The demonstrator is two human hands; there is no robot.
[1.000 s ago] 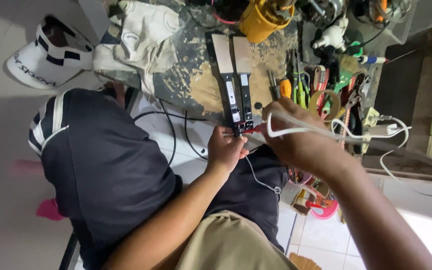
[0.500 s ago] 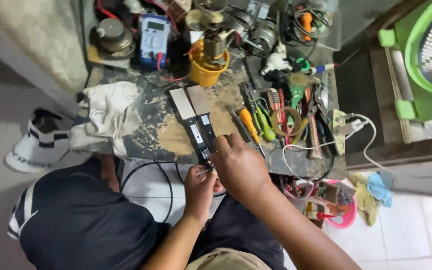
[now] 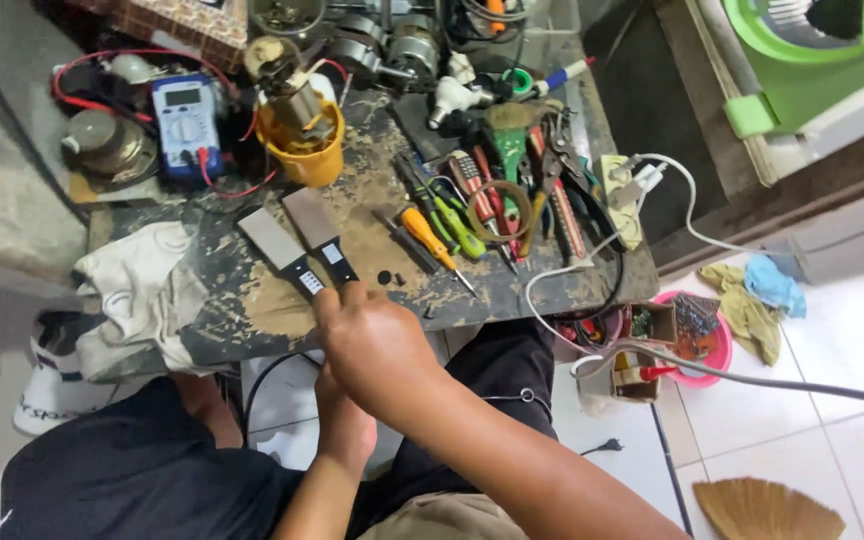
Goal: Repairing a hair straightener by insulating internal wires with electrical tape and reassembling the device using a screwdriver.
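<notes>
Fingers of the right hand [image 3: 377,345] curl over the black handle end of a flat-bladed tool [image 3: 320,238] at the front edge of the worktop [image 3: 512,290], closed on it as far as the view shows, though the fingertips are hidden under the knuckles. Just below, the left hand [image 3: 344,425] sits beneath the worktop's front edge, tucked behind the right wrist; whether it holds anything cannot be told. A second, matching flat-bladed tool [image 3: 274,246] lies just beside the first on its left, both slanting toward the back-left corner. Left of them a crumpled white cloth [image 3: 137,290] hangs over the left edge. Near the back, a yellow cup holding a small motor [image 3: 302,140] stands beside a blue multimeter [image 3: 184,125] with red leads. Toward the middle lies an orange-handled screwdriver [image 3: 430,243], with a green-handled screwdriver [image 3: 452,225] just beside it and a heap of pliers and cutters [image 3: 527,185] further right. At the right edge rests a white power strip [image 3: 624,195], its white cable [image 3: 592,260] looping over the front edge. On the tiled floor to the right stand a pink bowl of small parts [image 3: 697,340], some rags [image 3: 757,295] and a broom head [image 3: 767,510].
</notes>
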